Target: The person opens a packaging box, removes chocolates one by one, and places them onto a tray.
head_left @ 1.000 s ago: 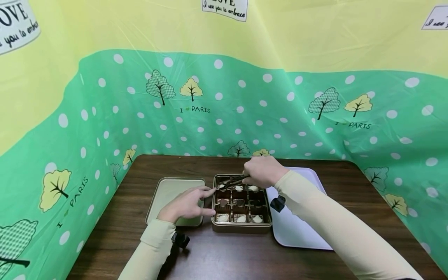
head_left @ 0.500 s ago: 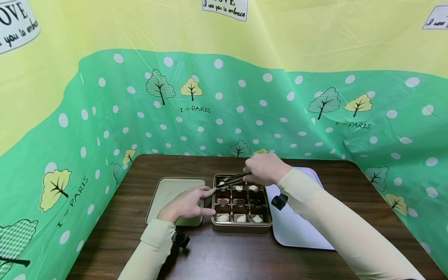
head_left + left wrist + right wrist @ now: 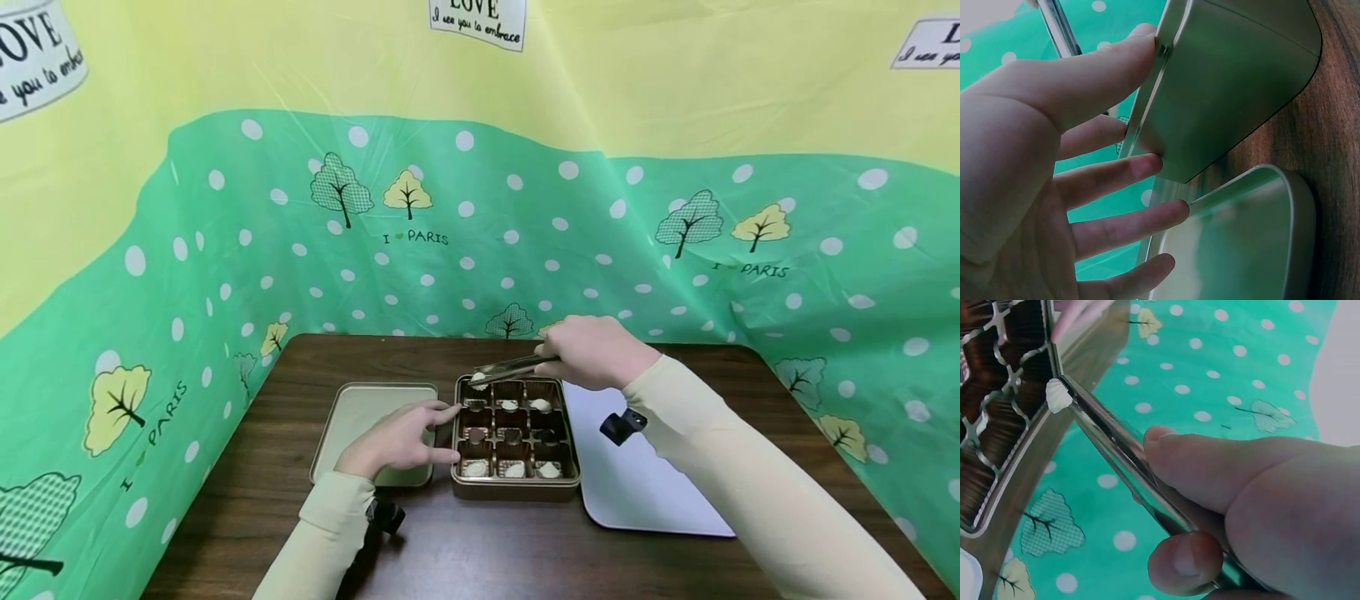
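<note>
A brown tin (image 3: 516, 492) divided into compartments holds white pieces in its front and back rows and dark ones in the middle row. My right hand (image 3: 596, 352) grips metal tongs (image 3: 1125, 459) between thumb and fingers. Pinched at the tongs' tips is a small white shell-shaped chocolate (image 3: 1059, 395), raised over the tin's back left compartment. My left hand (image 3: 401, 435) lies at the tin's left side with fingers extended. In the left wrist view, its thumb touches the tin's rim (image 3: 1169, 47) and other fingertips lie close to the wall.
Left of the tin, partly under my left hand, lies a pale rectangular lid (image 3: 371, 402). A lavender tray (image 3: 648, 483) sits to the right, crossed by my right sleeve. A printed green and yellow cloth (image 3: 465, 225) hangs behind the dark wooden table (image 3: 480, 550).
My right hand has moved up and to the right with the tongs, and the white chocolate has risen out of its compartment. The left hand stays at the tin.
</note>
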Tool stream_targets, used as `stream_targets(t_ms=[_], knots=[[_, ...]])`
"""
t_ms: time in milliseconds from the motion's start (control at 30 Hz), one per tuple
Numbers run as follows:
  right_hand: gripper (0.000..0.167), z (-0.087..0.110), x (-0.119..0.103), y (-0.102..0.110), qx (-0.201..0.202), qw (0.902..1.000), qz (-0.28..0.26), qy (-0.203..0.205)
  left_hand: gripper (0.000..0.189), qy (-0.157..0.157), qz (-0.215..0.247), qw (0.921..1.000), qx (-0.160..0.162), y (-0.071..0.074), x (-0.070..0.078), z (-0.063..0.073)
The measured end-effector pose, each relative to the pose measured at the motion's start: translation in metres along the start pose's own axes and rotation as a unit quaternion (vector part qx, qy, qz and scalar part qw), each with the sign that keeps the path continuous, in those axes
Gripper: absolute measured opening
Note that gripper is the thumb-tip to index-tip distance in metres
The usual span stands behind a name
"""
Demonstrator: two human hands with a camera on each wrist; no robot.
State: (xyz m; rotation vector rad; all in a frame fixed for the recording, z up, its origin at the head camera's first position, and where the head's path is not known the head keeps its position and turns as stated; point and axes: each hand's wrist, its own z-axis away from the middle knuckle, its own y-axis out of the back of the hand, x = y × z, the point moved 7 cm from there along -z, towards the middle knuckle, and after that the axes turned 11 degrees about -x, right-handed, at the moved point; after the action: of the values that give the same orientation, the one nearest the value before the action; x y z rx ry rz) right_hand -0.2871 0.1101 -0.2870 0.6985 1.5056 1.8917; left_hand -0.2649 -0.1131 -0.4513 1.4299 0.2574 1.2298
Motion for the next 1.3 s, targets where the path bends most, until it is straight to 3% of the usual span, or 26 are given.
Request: stream_targets(t_ms=[167, 333, 467, 700, 900, 1300], knots=[[0.045, 0.023, 0.016, 0.005, 0.018, 0.9992, -0.028, -0.020, 0.085, 0.000, 0.008, 1.0000, 0.001, -0.001, 0.001, 0.000], [0.020, 0.049, 0.036, 0.005, 0.034, 0.9983, -0.036, -0.030, 0.085, -0.002, 0.015, 0.9999, 0.004, -0.001, 0.000, 0.000], [0.031, 0.069, 0.055, -0.001, 0.043, 0.9968, -0.048, -0.047, 0.084, 0.000, 0.017, 0.9998, 0.006, -0.001, -0.002, 0.001], [0.034, 0.098, 0.090, -0.024, 0.027, 0.9933, -0.072, -0.086, 0.084, -0.004, 0.014, 0.9999, 0.004, -0.001, -0.001, 0.000], [0.038, 0.109, 0.109, -0.052, 0.001, 0.9890, -0.095, -0.114, 0.083, -0.007, 0.015, 0.9999, 0.001, -0.001, 0.000, -0.001], [0.038, 0.115, 0.118, -0.099, -0.023, 0.9802, -0.153, -0.123, 0.082, -0.009, 0.024, 0.9997, 0.001, 0.000, 0.001, -0.001]])
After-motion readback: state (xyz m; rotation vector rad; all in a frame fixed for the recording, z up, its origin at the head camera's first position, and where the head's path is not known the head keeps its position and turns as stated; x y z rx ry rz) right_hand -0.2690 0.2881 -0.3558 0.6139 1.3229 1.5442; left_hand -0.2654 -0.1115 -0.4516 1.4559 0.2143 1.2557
